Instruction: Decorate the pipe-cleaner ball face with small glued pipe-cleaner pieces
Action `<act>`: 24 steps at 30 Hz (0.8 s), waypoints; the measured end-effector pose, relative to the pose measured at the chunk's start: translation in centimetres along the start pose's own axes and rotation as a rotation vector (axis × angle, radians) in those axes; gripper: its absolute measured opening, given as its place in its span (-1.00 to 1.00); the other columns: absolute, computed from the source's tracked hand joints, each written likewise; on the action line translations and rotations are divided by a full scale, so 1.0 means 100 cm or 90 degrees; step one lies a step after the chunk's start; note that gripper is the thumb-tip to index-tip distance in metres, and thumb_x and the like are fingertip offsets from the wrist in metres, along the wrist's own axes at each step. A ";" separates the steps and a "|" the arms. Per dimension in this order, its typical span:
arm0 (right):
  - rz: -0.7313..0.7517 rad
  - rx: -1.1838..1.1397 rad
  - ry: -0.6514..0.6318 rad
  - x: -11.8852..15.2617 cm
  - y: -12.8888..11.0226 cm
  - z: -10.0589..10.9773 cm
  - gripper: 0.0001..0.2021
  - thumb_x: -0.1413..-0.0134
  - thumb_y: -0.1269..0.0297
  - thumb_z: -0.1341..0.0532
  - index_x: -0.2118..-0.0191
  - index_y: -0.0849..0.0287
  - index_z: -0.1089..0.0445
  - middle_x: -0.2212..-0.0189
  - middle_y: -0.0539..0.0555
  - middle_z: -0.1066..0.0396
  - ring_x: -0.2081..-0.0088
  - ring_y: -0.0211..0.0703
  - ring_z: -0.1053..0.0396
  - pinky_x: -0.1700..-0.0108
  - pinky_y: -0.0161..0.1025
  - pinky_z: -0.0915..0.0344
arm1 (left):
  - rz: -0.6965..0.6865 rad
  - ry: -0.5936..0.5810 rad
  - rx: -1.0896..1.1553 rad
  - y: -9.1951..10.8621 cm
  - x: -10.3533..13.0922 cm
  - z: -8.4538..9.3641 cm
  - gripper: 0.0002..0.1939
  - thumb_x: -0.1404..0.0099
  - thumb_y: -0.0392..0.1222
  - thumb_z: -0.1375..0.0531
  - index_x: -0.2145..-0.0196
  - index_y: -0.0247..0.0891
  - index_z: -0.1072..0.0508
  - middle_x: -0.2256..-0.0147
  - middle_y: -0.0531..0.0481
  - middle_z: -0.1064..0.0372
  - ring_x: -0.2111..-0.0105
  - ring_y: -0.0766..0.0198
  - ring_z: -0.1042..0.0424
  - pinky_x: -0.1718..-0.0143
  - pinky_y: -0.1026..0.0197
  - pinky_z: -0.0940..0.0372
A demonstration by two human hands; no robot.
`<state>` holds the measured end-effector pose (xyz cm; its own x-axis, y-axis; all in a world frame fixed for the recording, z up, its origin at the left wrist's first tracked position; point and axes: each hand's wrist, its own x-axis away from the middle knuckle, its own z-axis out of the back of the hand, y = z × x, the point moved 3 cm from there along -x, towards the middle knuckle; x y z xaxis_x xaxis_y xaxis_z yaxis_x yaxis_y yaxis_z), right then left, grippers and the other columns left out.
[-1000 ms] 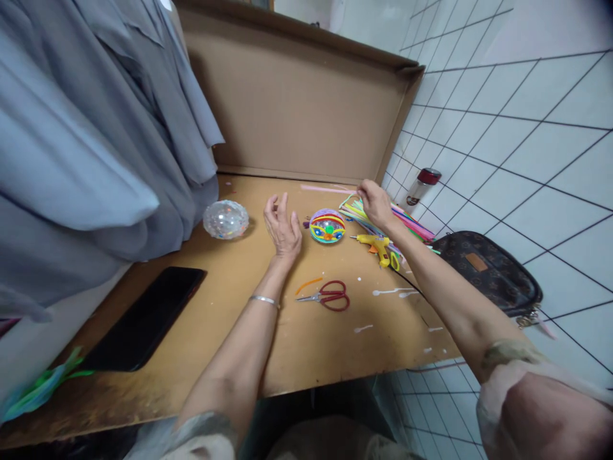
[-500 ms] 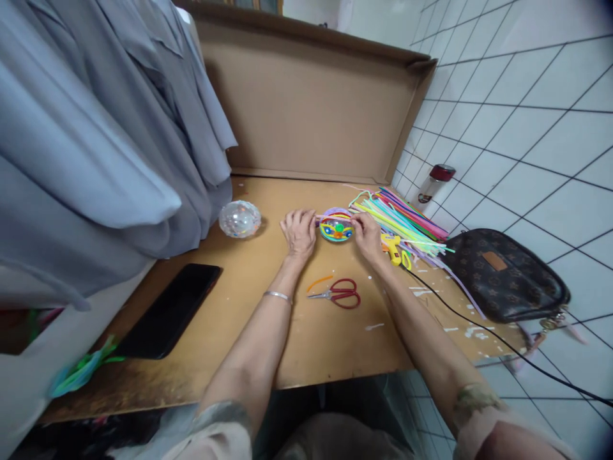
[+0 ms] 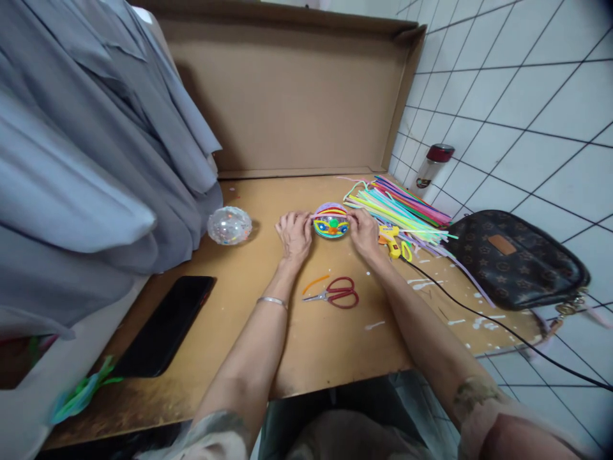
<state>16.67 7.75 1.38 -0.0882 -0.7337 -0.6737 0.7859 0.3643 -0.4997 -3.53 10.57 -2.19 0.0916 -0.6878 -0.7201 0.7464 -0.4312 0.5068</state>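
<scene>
A round ball (image 3: 331, 230) covered in coloured strips, with a face-like pattern in blue, green, orange and yellow, rests on the table between my hands. Across its upper part runs a pink pipe cleaner (image 3: 329, 216). My left hand (image 3: 294, 236) has its fingers closed at the strip's left end, beside the ball. At the other end, my right hand (image 3: 364, 232) pinches the strip close to the ball's right side. Nearer me lie red-handled scissors (image 3: 341, 294) and a short orange piece of pipe cleaner (image 3: 316, 282).
Right of my hands are a yellow glue gun (image 3: 391, 241) with a black cord and a pile of coloured pipe cleaners (image 3: 402, 207). Further right sit a brown bag (image 3: 520, 259) and a jar (image 3: 433, 166). A clear ball (image 3: 230, 225) and a phone (image 3: 165, 326) lie left. Cardboard (image 3: 287, 96) stands behind.
The view has shifted slightly. The pink pipe cleaner stays stretched across the ball between my hands, and the ball's face-like pattern shows a little more fully.
</scene>
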 end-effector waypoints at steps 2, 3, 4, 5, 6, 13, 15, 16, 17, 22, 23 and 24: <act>0.001 0.002 -0.007 0.000 -0.001 0.000 -0.80 -0.29 0.35 -0.10 0.23 0.09 -0.49 0.21 0.15 -0.56 0.16 0.01 -0.46 0.08 -0.13 -0.34 | 0.003 0.000 -0.011 0.000 0.001 0.001 -0.69 -0.48 -0.03 -0.12 0.05 -0.14 -0.62 0.08 -0.21 -0.53 0.01 -0.03 -0.37 -0.08 -0.10 -0.21; 0.002 0.003 -0.011 0.000 -0.001 -0.001 -0.80 -0.29 0.35 -0.10 0.23 0.09 -0.49 0.20 0.15 -0.56 0.16 0.01 -0.46 0.08 -0.13 -0.34 | 0.003 0.000 -0.015 0.000 0.001 0.001 -0.69 -0.47 -0.03 -0.13 0.05 -0.14 -0.62 0.08 -0.21 -0.53 0.01 -0.03 -0.37 -0.08 -0.09 -0.21; 0.002 0.005 -0.014 0.001 -0.002 -0.001 -0.80 -0.30 0.35 -0.10 0.23 0.09 -0.49 0.20 0.16 -0.56 0.16 0.01 -0.46 0.08 -0.14 -0.34 | 0.002 -0.001 -0.016 0.000 0.002 0.002 -0.70 -0.47 -0.03 -0.13 0.05 -0.14 -0.62 0.08 -0.21 -0.53 0.02 -0.02 -0.37 -0.08 -0.08 -0.21; 0.003 0.006 -0.014 0.001 -0.003 -0.001 -0.80 -0.30 0.35 -0.10 0.23 0.09 -0.49 0.20 0.15 -0.56 0.16 0.01 -0.46 0.09 -0.14 -0.34 | 0.000 -0.003 -0.016 -0.001 0.002 0.002 -0.70 -0.47 -0.04 -0.13 0.05 -0.14 -0.62 0.08 -0.21 -0.54 0.02 -0.02 -0.37 -0.07 -0.07 -0.22; 0.005 0.005 -0.012 0.001 -0.003 -0.001 -0.80 -0.30 0.36 -0.10 0.23 0.09 -0.49 0.21 0.15 -0.56 0.16 0.00 -0.46 0.09 -0.14 -0.34 | -0.003 -0.006 -0.016 -0.001 0.002 0.003 -0.70 -0.47 -0.04 -0.13 0.05 -0.15 -0.62 0.09 -0.20 -0.54 0.02 -0.01 -0.38 -0.06 -0.05 -0.22; 0.103 0.050 -0.019 0.006 -0.014 0.007 -0.72 -0.40 0.33 -0.04 0.11 0.10 -0.52 0.17 0.18 -0.52 0.11 0.05 -0.42 0.05 -0.10 -0.30 | -0.031 0.020 -0.007 -0.007 -0.001 0.006 -0.73 -0.47 -0.07 -0.13 0.16 -0.17 -0.62 0.22 -0.15 -0.55 0.13 0.06 -0.41 0.03 0.03 -0.24; 0.129 0.100 -0.019 0.008 -0.015 0.010 -0.69 -0.41 0.35 -0.01 0.06 0.11 -0.53 0.16 0.22 -0.51 0.11 0.08 -0.38 0.05 -0.06 -0.26 | -0.037 0.054 0.006 -0.010 -0.003 0.008 -0.73 -0.47 -0.07 -0.13 0.18 -0.17 -0.62 0.23 -0.14 -0.53 0.16 0.09 -0.41 0.06 0.05 -0.26; 0.134 0.129 -0.016 0.009 -0.015 0.012 -0.68 -0.41 0.36 -0.01 0.05 0.12 -0.53 0.17 0.23 -0.50 0.12 0.09 -0.37 0.06 -0.04 -0.24 | -0.034 0.073 0.009 -0.011 -0.003 0.010 -0.74 -0.46 -0.07 -0.15 0.18 -0.17 -0.63 0.23 -0.14 -0.52 0.18 0.10 -0.41 0.07 0.05 -0.27; 0.132 0.156 -0.009 0.011 -0.014 0.014 -0.67 -0.41 0.38 -0.01 0.07 0.13 -0.54 0.19 0.24 -0.49 0.13 0.10 -0.35 0.07 -0.03 -0.22 | -0.027 0.094 0.010 -0.012 -0.004 0.012 -0.74 -0.45 -0.06 -0.16 0.19 -0.18 -0.63 0.22 -0.15 -0.50 0.18 0.10 -0.41 0.08 0.06 -0.27; 0.094 0.213 0.089 0.013 -0.013 0.026 -0.73 -0.40 0.32 -0.08 0.24 0.10 -0.54 0.23 0.24 -0.47 0.13 0.11 -0.31 0.08 0.00 -0.16 | 0.013 0.161 0.020 -0.012 -0.005 0.024 -0.69 -0.43 0.03 -0.20 0.23 -0.20 -0.66 0.27 -0.13 -0.48 0.22 0.13 -0.44 0.12 0.10 -0.32; 0.086 0.205 0.113 0.014 -0.015 0.029 -0.74 -0.40 0.30 -0.10 0.26 0.08 -0.53 0.23 0.23 -0.47 0.12 0.11 -0.31 0.07 0.01 -0.15 | 0.021 0.158 0.032 -0.011 -0.005 0.026 -0.67 -0.43 0.04 -0.19 0.22 -0.21 -0.66 0.29 -0.12 -0.49 0.24 0.15 -0.45 0.14 0.11 -0.33; 0.076 0.195 0.131 0.014 -0.018 0.031 -0.74 -0.40 0.27 -0.11 0.29 0.08 -0.52 0.23 0.23 -0.46 0.12 0.11 -0.31 0.06 0.02 -0.15 | 0.030 0.151 0.047 -0.010 -0.004 0.028 -0.66 -0.44 0.05 -0.18 0.22 -0.21 -0.66 0.30 -0.11 -0.51 0.27 0.17 -0.45 0.16 0.13 -0.33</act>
<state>17.06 4.30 3.02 -0.0821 -0.5551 -0.8277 0.9416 0.2291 -0.2470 -6.13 9.69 -1.08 0.2835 -0.5555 -0.7817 0.6882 -0.4497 0.5692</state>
